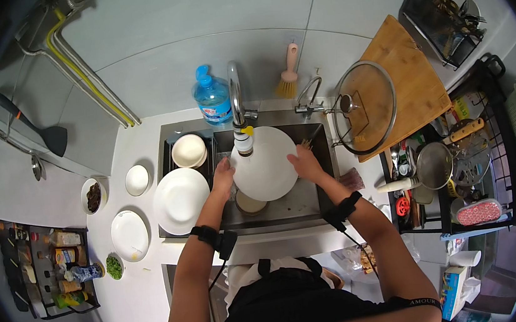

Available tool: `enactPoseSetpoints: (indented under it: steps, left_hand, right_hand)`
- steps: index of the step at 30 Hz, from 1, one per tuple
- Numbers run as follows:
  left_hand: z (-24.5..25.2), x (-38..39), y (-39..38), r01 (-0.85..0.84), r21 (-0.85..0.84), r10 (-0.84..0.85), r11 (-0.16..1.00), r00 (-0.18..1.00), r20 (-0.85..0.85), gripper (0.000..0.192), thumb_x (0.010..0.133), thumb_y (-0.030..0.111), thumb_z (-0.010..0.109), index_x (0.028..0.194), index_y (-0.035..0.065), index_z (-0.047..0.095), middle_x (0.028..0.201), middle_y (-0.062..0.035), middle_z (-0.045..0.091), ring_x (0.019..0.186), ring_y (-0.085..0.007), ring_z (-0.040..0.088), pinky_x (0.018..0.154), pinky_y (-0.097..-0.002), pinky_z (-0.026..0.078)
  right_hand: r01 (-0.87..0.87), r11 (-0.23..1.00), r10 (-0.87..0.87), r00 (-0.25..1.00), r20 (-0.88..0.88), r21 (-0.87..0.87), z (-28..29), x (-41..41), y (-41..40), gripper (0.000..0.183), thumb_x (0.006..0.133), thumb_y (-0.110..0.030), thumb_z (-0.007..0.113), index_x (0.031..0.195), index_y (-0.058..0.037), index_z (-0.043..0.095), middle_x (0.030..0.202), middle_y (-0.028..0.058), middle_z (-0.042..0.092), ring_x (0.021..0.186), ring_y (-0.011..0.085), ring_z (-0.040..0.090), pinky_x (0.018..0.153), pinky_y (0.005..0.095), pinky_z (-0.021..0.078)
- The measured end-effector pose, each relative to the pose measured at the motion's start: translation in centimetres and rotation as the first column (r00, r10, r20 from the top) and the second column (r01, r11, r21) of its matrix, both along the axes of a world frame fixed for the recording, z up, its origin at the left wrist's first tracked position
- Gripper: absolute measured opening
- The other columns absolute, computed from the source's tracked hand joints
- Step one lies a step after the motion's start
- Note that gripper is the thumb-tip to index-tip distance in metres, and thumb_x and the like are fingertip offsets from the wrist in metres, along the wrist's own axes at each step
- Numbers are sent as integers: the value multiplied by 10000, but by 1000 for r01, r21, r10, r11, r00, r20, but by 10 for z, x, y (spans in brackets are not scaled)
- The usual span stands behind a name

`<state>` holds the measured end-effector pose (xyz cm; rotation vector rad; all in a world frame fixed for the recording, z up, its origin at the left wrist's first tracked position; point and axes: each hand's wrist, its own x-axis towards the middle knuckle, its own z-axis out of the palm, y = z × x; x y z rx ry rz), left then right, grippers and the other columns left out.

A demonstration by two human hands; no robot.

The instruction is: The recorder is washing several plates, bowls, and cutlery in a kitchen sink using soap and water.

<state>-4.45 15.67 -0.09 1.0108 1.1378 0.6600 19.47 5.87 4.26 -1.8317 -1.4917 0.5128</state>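
Observation:
A large white plate (pixel 266 169) is held up over the metal sink (pixel 293 225), under the chrome faucet (pixel 235 88). My left hand (pixel 224 176) grips its left edge and my right hand (pixel 305 161) its right edge. Beneath the plate, partly hidden, a bowl (pixel 249 204) sits in the basin. Left of my left hand, another white plate (pixel 182 201) and stacked cream bowls (pixel 189 151) rest on a dark rack at the sink's left side. Some fork-like tines (pixel 306 143) show behind my right hand.
A blue soap bottle (pixel 212 99) stands behind the sink; a brush (pixel 289 73) hangs on the wall. At right are a glass lid (pixel 368 107), a wooden cutting board (pixel 408 84) and a black dish rack (pixel 444 231). Small bowls and a plate (pixel 129 236) stand on the left counter.

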Motion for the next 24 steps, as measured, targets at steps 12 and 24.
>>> enactPoseSetpoints:
  steps: [12,24]
  left_hand:
    - [17,11,-8,-22,-552,322,833,832,452,310,861,214,404,979,-73,427,976,-197,524,924,-309,526,833,-430,433]
    - [-19,-4,-32,-183,-452,387,873,825,413,260,840,22,421,1096,-19,404,1030,-125,503,908,-254,511,748,-383,440]
  right_hand:
    - [-337,941,291,734,614,-44,-5,-86,6,120,740,-85,467,836,-27,425,710,176,563,532,291,559,417,374,432]
    - [-113,984,75,962,261,134,-48,-43,-4,300,739,-71,470,1033,-12,459,1033,197,515,858,305,543,696,356,460]
